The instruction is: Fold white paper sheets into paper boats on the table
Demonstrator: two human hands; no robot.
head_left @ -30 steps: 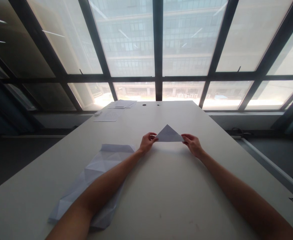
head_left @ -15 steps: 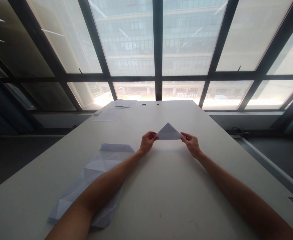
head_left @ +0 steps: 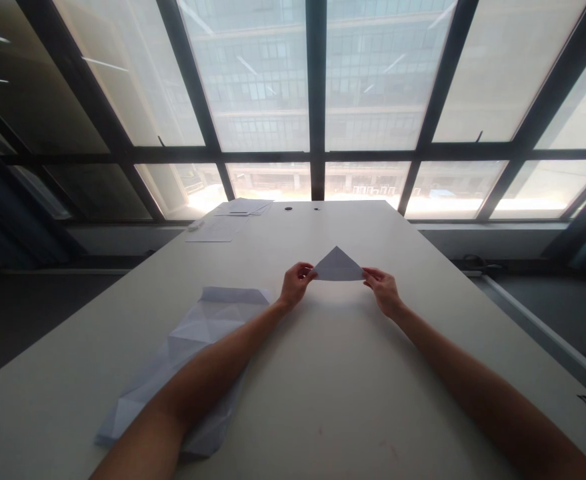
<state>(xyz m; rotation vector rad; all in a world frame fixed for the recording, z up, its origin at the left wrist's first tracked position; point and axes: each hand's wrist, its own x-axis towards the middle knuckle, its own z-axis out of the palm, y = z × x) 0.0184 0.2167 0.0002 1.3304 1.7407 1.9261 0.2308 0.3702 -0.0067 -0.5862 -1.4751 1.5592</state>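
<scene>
A small sheet of white paper folded into a triangle (head_left: 337,265) is held just above the white table (head_left: 293,373), its point facing away from me. My left hand (head_left: 295,283) pinches its left corner between thumb and fingers. At the opposite corner, my right hand (head_left: 383,289) grips the paper in the same way. Under and beside my left forearm lies a larger creased sheet of white paper (head_left: 193,340), partly hidden by the arm.
Several flat sheets of paper (head_left: 210,230) lie at the far left of the table. Two small dark holes, one a round grommet (head_left: 288,209), sit near the far edge. A small dark mark (head_left: 585,401) is at the right edge. Large windows (head_left: 257,80) stand beyond.
My right fingers have shifted very slightly on the right corner of the folded paper. Otherwise both hands and the paper stay almost still.
</scene>
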